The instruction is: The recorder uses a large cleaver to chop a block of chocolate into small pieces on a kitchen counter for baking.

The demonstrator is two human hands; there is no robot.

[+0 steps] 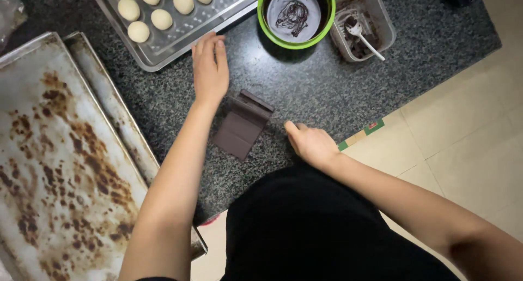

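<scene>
Dough balls (161,19) sit in rows on the steel tray (180,41), whose near edge the left hand (210,68) touches flat and empty, while below that tray the right hand (310,143) rests loosely curled and empty beside a brown folded card (242,125); seemingly a pause between fillings

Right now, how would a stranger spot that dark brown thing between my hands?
On the speckled grey counter, below the green bowl, a flat dark brown folded piece lies between the left hand and right hand. It alone is brown and rectangular.
</scene>
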